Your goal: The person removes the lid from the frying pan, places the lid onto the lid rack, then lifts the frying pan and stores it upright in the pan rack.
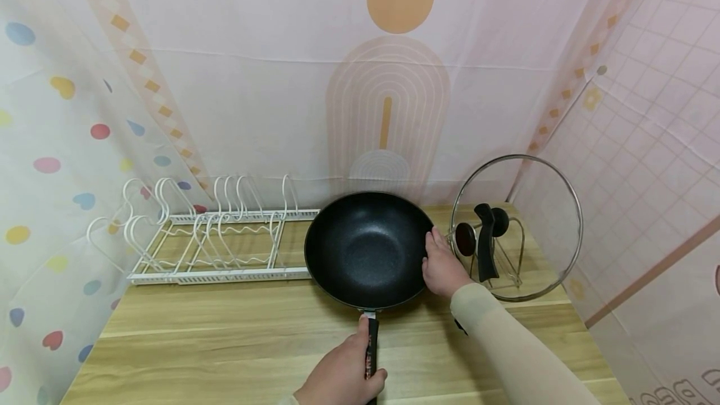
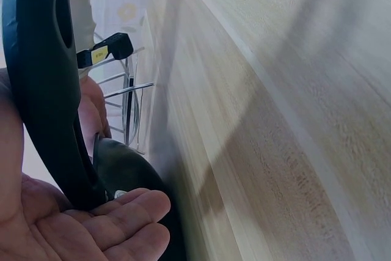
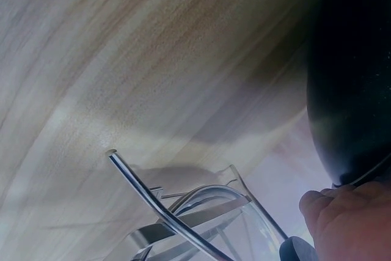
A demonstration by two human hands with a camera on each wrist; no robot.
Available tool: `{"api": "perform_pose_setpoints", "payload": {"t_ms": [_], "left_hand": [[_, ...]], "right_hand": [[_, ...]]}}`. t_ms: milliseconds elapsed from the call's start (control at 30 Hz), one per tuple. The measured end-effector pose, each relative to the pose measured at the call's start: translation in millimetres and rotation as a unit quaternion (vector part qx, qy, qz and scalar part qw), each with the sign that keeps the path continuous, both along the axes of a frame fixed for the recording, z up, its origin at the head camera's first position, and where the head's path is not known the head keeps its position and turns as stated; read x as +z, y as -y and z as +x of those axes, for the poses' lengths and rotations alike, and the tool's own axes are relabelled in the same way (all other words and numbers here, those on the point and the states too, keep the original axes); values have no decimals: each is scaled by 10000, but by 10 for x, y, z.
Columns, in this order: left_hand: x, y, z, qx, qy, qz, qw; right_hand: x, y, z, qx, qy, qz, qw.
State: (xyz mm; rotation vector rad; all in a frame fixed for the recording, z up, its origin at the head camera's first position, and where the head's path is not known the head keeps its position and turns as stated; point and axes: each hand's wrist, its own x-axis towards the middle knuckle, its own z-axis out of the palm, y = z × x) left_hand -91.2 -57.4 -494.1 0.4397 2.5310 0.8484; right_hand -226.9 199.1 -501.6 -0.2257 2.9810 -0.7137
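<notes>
A black wok [image 1: 368, 252] sits in the middle of the head view, its handle [image 1: 371, 349] toward the person. My left hand [image 1: 345, 364] grips that handle, with the thumb along it toward the pan. In the left wrist view, the fingers [image 2: 131, 218] of that hand curl beneath the black handle [image 2: 46, 84]. My right hand [image 1: 444, 264] lies against the wok's right rim with its fingers nearly straight. In the right wrist view, its fingertips [image 3: 314, 203] meet the edge of the dark wok [image 3: 351, 90].
A white wire dish rack [image 1: 225, 275] stands at the back left, beside the wok. To the right, a glass lid [image 1: 576, 205] stands upright in a metal wire rack [image 1: 522, 242] with black knobs and handles. Patterned curtains enclose the wood-grain table [image 1: 225, 342].
</notes>
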Motion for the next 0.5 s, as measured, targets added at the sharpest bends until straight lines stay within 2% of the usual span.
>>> {"api": "perform_pose_setpoints", "payload": {"t_ms": [500], "left_hand": [[32, -29, 10, 37, -1, 40, 10000]], "right_hand": [[34, 6, -15, 13, 166, 29, 9999]]}}
